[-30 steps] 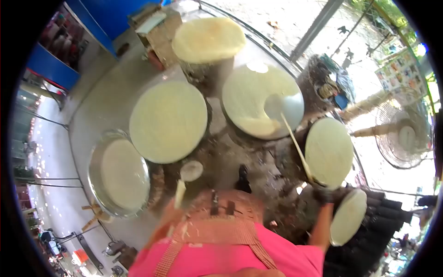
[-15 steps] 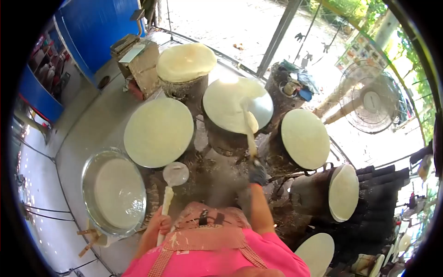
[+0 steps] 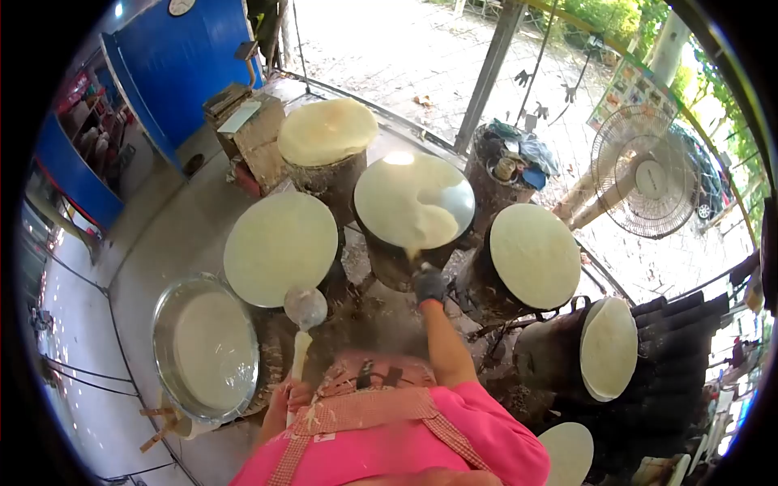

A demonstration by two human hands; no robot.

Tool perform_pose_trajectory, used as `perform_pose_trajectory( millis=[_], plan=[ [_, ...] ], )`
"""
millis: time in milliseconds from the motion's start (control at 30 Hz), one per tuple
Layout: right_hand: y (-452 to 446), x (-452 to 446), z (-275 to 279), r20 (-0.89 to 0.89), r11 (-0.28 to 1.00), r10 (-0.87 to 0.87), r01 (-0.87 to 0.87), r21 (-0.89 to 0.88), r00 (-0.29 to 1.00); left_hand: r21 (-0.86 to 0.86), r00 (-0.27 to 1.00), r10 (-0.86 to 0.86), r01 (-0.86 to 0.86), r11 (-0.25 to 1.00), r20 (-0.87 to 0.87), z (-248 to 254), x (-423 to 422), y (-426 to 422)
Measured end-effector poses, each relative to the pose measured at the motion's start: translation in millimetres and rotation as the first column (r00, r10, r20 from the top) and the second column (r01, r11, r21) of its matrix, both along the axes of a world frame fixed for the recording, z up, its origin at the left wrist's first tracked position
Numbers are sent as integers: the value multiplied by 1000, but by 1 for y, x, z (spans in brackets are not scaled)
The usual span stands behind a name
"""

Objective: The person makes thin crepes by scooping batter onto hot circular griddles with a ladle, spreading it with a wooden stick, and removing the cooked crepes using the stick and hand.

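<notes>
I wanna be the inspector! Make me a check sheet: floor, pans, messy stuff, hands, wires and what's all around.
Surface: floor grey; dark and stained between the drums.
Job's things: middle pan partly coated, shiny metal bare at its right; bowl holds pale liquid.
Clutter: cardboard box; bags and cloths heaped on a drum.
Left hand: holds the ladle upright.
Right hand: dark glove, seems to grip a pale stick.
Cables: thin dark lines at left; cable or rope, can't tell.
Surroundings: fan at right, blue wall at left.
</notes>
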State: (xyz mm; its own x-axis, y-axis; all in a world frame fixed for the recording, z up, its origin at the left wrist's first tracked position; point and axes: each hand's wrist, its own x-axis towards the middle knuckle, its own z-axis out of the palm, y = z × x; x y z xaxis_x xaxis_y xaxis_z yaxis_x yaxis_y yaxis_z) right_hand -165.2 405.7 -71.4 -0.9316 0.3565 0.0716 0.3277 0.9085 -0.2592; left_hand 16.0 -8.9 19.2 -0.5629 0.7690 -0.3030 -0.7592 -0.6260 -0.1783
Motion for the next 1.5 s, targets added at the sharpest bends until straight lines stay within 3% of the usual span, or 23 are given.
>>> perform_pose_trajectory(
  millis=[33, 67, 133, 233, 333, 467, 533, 600, 700, 733, 867, 967, 1000, 1067, 1100, 1167, 1200, 1233, 1267, 1400, 1433, 1467, 1500],
  plan=[
    [-21, 22, 52, -99, 972, -85, 61, -225, 991, 46, 999, -24, 25, 999, -33, 7, -4, 5],
    [-2, 28, -8, -91, 950, -162, 131, -282, 983, 90, 997, -46, 52, 995, -68, 15, -8, 9],
    [32, 42, 8, 83, 874, -404, 411, -261, 911, 93, 990, -64, 76, 993, -129, 27, -11, 16],
    [84, 31, 10, -111, 921, -306, 264, -286, 946, 6, 992, -83, 84, 996, -92, 31, -13, 18],
    [80, -9, -77, -100, 993, -83, 90, 71, 992, -81, 993, -109, 112, 990, 42, 38, -20, 36],
    [37, 61, 29, -89, 948, -44, 14, -318, 995, -322, 979, -172, 200, 925, 113, 37, -40, 51],
    [86, 43, 24, -11, 894, -255, 231, -384, 967, -522, 974, -225, 200, 829, 15, 29, -50, 55],
    [115, 10, 40, -55, 855, -394, 344, -388, 918, -462, 986, -169, 152, 874, 4, 39, -49, 69],
    [120, -37, -35, -217, 980, -200, 199, -28, 956, -265, 966, -230, 253, 930, 114, 15, -63, 82],
    [106, -9, -32, -281, 974, 32, 34, 225, 959, -263, 967, -225, 249, 932, 119, 17, -70, 89],
    [134, 5, 4, -123, 851, -306, 214, -480, 944, -301, 980, -192, 197, 933, 47, 21, -71, 111],
    [166, -46, 31, 176, 723, -497, 518, -458, 850, -304, 984, -177, 168, 938, 0, 24, -62, 122],
    [197, -100, -20, -191, 869, -387, 288, -402, 902, -328, 982, -186, 166, 930, -32, 21, -58, 126],
    [220, -139, 20, -56, 825, -318, 247, -508, 946, -554, 960, -265, 171, 815, -94, 8, -48, 115],
    [222, -121, 44, -215, 777, -256, 68, -626, 943, -701, 937, -338, 181, 690, -90, -3, -43, 105],
    [204, -97, 30, 21, 560, -452, 301, -772, 892, -822, 875, -426, 59, 566, -230, -12, -40, 101],
    [190, -97, 7, -489, 924, -292, 112, -365, 822, -796, 888, -404, 77, 601, -220, -11, -44, 100],
    [171, -102, -35, -766, 975, 115, 75, 208, 632, -746, 911, -369, 115, 656, -184, -8, -51, 99],
    [151, -103, -101, -571, 914, -93, -158, -375, 816, -692, 931, -337, 150, 706, -142, -4, -59, 100],
    [143, -38, -1, -111, 864, -161, 86, -495, 981, -608, 961, -269, 173, 775, -70, 20, -60, 76],
    [158, -31, 2, -15, 244, -444, 105, -964, 896, -590, 967, -251, 172, 789, -54, 21, -60, 69],
    [150, -26, 8, 19, 563, -325, 210, -799, 945, -567, 971, -236, 179, 804, -29, 18, -60, 63],
    [145, -19, -19, -14, 703, -286, 200, -683, 958, -484, 978, -202, 205, 851, 60, 16, -62, 56]
  ],
)
